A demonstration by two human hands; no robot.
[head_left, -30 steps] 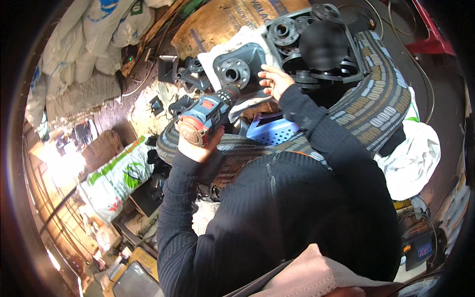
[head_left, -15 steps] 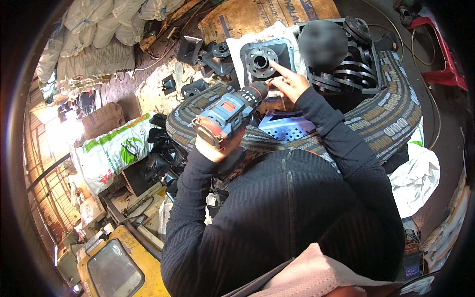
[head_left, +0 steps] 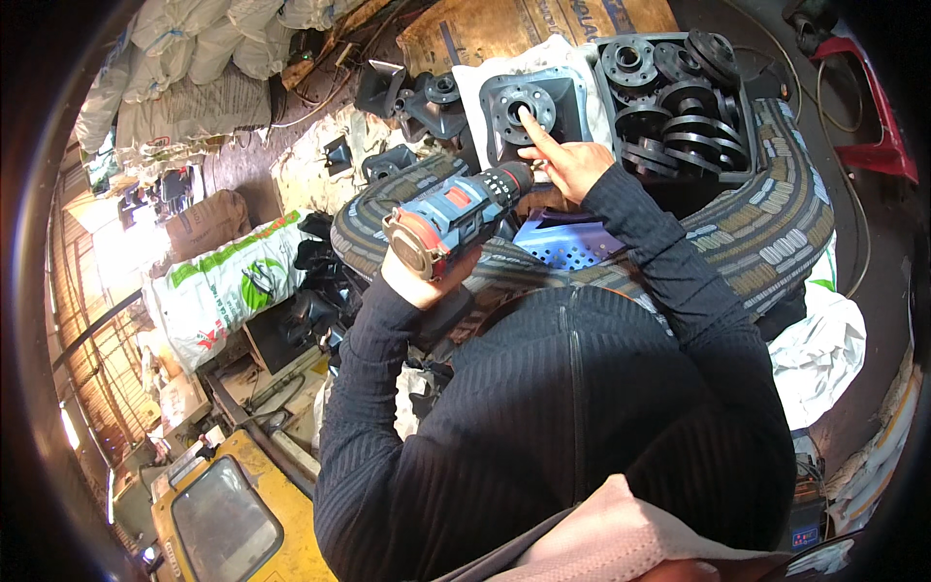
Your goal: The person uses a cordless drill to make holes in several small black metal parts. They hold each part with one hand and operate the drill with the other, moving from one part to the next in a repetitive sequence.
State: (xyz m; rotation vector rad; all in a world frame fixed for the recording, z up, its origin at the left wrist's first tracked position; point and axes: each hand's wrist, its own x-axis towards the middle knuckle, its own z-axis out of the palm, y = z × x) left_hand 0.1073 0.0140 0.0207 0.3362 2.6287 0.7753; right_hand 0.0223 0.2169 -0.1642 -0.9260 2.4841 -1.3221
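My left hand (head_left: 424, 279) is wrapped round the grip of a blue and red cordless drill (head_left: 454, 215), its chuck pointing away and to the right. At the chuck's tip, the thumb and bent fingers of my right hand (head_left: 580, 170) are closed; whatever lies between them is too small to make out. The right index finger is stretched out over the centre hole of a round black flange (head_left: 543, 121) with bolt holes. This flange sits on a square, funnel-shaped black part (head_left: 580, 102), which rests on a white sack (head_left: 468, 92) in front of me.
Right of the sack, a crate (head_left: 752, 145) holds several black flanges (head_left: 693, 126). More black funnel parts (head_left: 427, 107) lie to the left. A perforated blue-purple plastic piece (head_left: 572, 242) is between my patterned trouser legs (head_left: 776, 228). A yellow machine (head_left: 301, 524) stands at the lower left.
My right index fingertip has moved from the right edge of the flange's centre hole to over the hole. The drill has shifted slightly, staying in my left hand.
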